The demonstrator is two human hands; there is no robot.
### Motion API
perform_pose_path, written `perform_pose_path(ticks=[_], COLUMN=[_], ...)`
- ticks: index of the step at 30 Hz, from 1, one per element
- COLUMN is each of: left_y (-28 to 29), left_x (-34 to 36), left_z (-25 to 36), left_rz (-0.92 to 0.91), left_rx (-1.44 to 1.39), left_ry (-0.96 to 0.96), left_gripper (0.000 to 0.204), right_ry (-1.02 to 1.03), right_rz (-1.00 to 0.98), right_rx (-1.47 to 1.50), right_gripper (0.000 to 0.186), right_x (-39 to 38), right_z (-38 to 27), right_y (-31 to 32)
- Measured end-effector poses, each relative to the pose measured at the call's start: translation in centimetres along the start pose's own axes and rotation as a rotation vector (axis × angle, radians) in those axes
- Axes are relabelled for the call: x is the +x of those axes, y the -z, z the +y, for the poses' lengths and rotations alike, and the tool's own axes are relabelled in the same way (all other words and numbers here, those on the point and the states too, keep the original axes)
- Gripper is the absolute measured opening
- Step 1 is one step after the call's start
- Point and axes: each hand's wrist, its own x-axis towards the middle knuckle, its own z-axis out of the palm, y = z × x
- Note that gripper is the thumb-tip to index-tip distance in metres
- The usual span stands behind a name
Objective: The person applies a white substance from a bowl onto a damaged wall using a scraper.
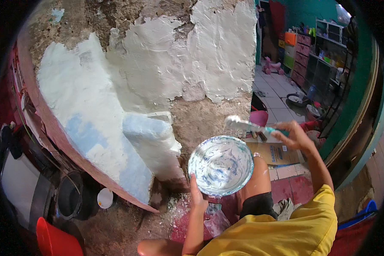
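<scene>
While the left hand [197,195] grips the bowl [192,166] by its lower-left edge, most of its fingers hidden beneath, the right hand [295,135] is closed around the teal handle of a spatula [252,127], and there's a white dollop [232,121] loaded on its tip! That tip hangs just above the bowl's upper-right rim, to the left of the right hand; whether it meets the wall behind, one can't tell.

And look at the wall [207,123], straight ahead of both hands! Up beyond them, a broad white coat [158,64] already covers much of the surface, ridged and ragged at its edges. Over to the left of the hands, the slanting section [77,72] is largely coated too, bluish in places, and so is the small ledge [146,127].

So, well advanced, it seems, but not finished: bare, rough brown shows directly beyond the bowl, and another stretch runs along the top, far above the hands. The bowl, just beyond the left hand, has only smeared white paste [219,166] streaked with blue; how deep it lies is hard to judge.
</scene>
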Motion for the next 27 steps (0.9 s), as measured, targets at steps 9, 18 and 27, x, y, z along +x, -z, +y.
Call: perform_pose_path(ticks=[9, 18, 27], left_y=[-4.7, -3.3, -2.2], left_x=[-1.5, -0.2, -1.3], left_z=[1.4, 2.8, 2.7], left_rz=[0.01, -0.092, -0.206], left_rx=[0.104, 0.026, 0.139], left_ry=[0.108, -0.068, -0.22], left_gripper=[0.06, 0.058, 0.058], right_ry=[0.178, 0.366, 0.247], right_rz=[0.153, 0.31, 0.175], right_rx=[-0.094, -0.108, 0.031], right_gripper=[0.022, 0.021, 0.028], right_x=[3.5, 13.0, 18.8], right_z=[-2.4, -8.9, -11.3], right_y=[5.2, 9.6, 11.5])
